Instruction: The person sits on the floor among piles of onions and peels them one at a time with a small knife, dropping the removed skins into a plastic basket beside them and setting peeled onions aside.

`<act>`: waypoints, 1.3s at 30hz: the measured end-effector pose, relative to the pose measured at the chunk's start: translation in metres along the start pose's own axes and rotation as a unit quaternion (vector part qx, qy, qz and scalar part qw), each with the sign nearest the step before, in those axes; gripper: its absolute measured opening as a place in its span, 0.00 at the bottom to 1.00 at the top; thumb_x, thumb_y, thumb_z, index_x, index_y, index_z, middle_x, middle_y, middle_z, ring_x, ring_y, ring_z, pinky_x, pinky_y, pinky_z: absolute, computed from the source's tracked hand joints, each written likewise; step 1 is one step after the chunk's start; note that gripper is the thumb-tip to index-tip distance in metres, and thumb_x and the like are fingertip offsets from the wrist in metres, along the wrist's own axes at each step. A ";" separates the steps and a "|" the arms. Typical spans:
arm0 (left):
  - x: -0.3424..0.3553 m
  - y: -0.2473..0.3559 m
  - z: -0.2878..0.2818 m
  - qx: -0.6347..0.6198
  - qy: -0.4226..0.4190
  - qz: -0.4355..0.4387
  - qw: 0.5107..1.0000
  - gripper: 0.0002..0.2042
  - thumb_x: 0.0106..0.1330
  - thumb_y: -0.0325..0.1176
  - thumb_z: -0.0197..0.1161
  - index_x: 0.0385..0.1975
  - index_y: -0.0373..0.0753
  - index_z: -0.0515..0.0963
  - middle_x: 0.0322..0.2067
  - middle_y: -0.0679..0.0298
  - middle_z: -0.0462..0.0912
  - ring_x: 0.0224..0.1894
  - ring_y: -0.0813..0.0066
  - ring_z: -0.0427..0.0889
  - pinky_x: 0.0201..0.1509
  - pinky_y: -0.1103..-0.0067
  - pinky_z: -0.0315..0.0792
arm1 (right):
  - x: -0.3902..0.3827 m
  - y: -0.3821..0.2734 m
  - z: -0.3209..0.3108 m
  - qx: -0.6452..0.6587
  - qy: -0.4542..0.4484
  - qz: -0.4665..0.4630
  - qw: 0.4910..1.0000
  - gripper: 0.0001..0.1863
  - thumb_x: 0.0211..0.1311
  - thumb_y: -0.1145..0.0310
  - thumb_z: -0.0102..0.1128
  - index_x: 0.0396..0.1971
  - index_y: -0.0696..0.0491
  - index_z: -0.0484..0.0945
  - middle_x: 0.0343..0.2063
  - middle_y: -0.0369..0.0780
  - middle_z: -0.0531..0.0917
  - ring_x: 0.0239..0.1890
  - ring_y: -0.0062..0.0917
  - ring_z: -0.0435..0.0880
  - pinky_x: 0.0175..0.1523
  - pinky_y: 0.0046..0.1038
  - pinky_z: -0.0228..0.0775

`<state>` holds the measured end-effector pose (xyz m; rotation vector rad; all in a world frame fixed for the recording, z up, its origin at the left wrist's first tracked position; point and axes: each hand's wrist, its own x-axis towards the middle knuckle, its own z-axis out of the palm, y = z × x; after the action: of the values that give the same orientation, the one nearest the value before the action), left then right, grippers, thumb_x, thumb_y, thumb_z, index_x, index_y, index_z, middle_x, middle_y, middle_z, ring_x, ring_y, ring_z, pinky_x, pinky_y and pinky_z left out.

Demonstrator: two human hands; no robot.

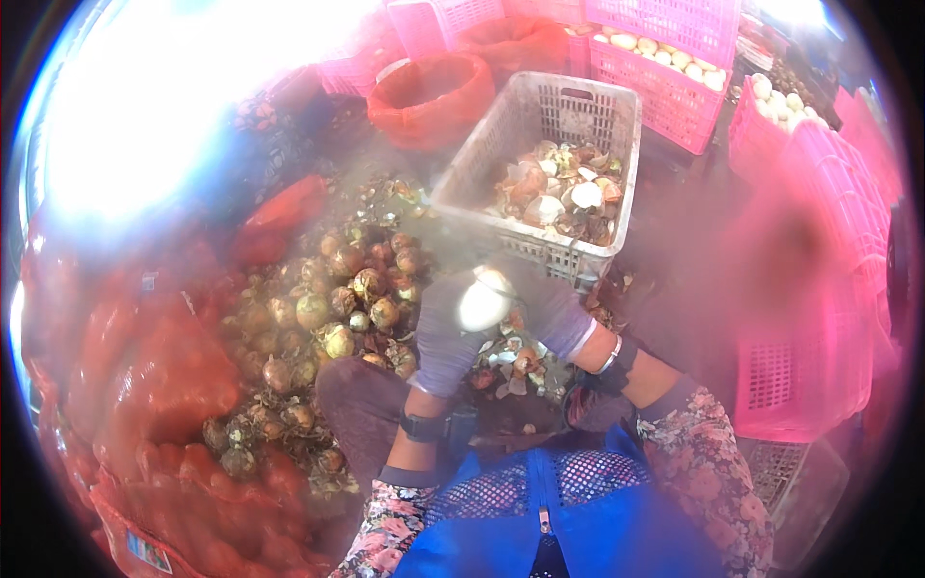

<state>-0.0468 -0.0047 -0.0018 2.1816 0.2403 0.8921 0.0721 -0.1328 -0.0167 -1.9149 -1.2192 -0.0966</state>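
A round, white peeled onion (485, 303) sits in the curled, lilac-gloved left hand (441, 326); the lilac-gloved right hand (557, 316), just rightward, blurs, its grip unclear.

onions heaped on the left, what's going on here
A gloved left hand holds a pale, peeled onion, with the right hand close beside it; haze hides that hand's grip. Brown-skinned onions lie heaped to the left, next to red net sacking. Ahead, a grey crate contains onion scraps. Farther back, a pink crate contains pale bulbs.
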 end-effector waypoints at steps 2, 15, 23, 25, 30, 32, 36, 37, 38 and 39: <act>-0.004 0.002 0.005 0.031 0.013 0.071 0.997 0.31 0.42 0.26 0.76 0.51 0.39 0.72 0.46 0.59 0.74 0.51 0.64 0.74 0.55 0.73 0.72 | -0.001 0.008 0.003 -0.069 -0.011 0.005 0.998 0.25 0.56 0.77 0.51 0.56 0.48 0.70 0.43 0.48 0.80 0.42 0.43 0.82 0.46 0.37 0.73; -0.007 -0.006 0.011 -0.046 0.022 -0.015 0.999 0.31 0.42 0.26 0.77 0.50 0.37 0.72 0.47 0.59 0.74 0.51 0.65 0.74 0.55 0.74 0.72 | 0.005 0.004 0.005 0.199 -0.092 0.116 0.969 0.25 0.60 0.76 0.50 0.59 0.53 0.63 0.28 0.46 0.82 0.16 0.25 0.81 0.19 0.24 0.74; -0.010 -0.009 0.012 -0.059 0.024 -0.015 0.998 0.33 0.42 0.27 0.77 0.51 0.34 0.70 0.48 0.60 0.75 0.50 0.68 0.75 0.55 0.75 0.72 | 0.009 -0.002 -0.004 0.354 -0.159 0.327 0.861 0.18 0.62 0.74 0.48 0.52 0.58 0.66 0.20 0.44 0.81 0.11 0.24 0.79 0.13 0.25 0.70; -0.010 -0.006 0.013 -0.109 0.017 -0.047 0.993 0.35 0.41 0.27 0.78 0.52 0.34 0.69 0.48 0.59 0.75 0.50 0.67 0.76 0.55 0.74 0.73 | 0.006 0.021 0.009 0.389 -0.124 0.346 0.845 0.15 0.61 0.75 0.52 0.48 0.60 0.69 0.19 0.42 0.81 0.12 0.24 0.79 0.12 0.24 0.69; 0.002 0.016 0.002 -0.383 0.045 -0.144 0.911 0.31 0.45 0.32 0.73 0.51 0.33 0.70 0.45 0.61 0.77 0.45 0.70 0.78 0.48 0.75 0.75 | 0.018 -0.002 -0.026 0.443 -0.134 0.368 0.807 0.14 0.54 0.77 0.62 0.40 0.62 0.73 0.15 0.40 0.78 0.11 0.21 0.73 0.12 0.19 0.63; 0.002 0.016 -0.002 -0.389 0.033 -0.178 0.903 0.29 0.51 0.32 0.69 0.54 0.30 0.67 0.47 0.58 0.76 0.46 0.69 0.78 0.49 0.76 0.75 | 0.016 0.002 -0.035 0.551 -0.099 0.391 0.731 0.11 0.55 0.78 0.60 0.39 0.61 0.74 0.18 0.40 0.78 0.13 0.18 0.72 0.13 0.20 0.62; -0.013 0.003 0.003 -0.614 0.042 -0.281 0.736 0.31 0.60 0.35 0.65 0.61 0.34 0.61 0.54 0.53 0.71 0.54 0.58 0.74 0.55 0.65 0.77 | 0.018 0.066 -0.023 0.593 -0.046 0.330 0.733 0.11 0.57 0.77 0.50 0.41 0.57 0.70 0.27 0.37 0.77 0.17 0.13 0.68 0.17 0.15 0.58; -0.016 -0.002 0.004 -0.523 0.022 -0.216 0.824 0.29 0.61 0.35 0.63 0.60 0.33 0.61 0.55 0.52 0.70 0.55 0.57 0.74 0.56 0.64 0.76 | 0.028 0.063 -0.028 0.633 -0.014 0.302 0.713 0.10 0.58 0.76 0.48 0.41 0.57 0.69 0.29 0.37 0.76 0.18 0.12 0.66 0.19 0.13 0.56; -0.017 -0.007 0.003 -0.473 0.008 -0.191 0.860 0.28 0.62 0.34 0.62 0.60 0.32 0.61 0.55 0.51 0.70 0.56 0.56 0.73 0.57 0.64 0.76 | 0.038 0.061 -0.040 0.774 0.076 0.280 0.563 0.07 0.59 0.75 0.47 0.37 0.57 0.70 0.29 0.37 0.76 0.19 0.12 0.66 0.20 0.12 0.56; -0.017 -0.009 0.004 -0.423 -0.008 -0.163 0.891 0.27 0.63 0.33 0.61 0.60 0.31 0.61 0.56 0.51 0.69 0.57 0.55 0.73 0.58 0.63 0.76 | 0.046 0.076 -0.049 0.756 0.112 0.270 0.586 0.07 0.60 0.75 0.46 0.37 0.59 0.71 0.29 0.38 0.75 0.20 0.13 0.66 0.21 0.11 0.57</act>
<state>-0.0555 -0.0074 -0.0192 1.2845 0.1585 0.6162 0.1719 -0.1464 -0.0100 -0.5325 -0.1251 0.7749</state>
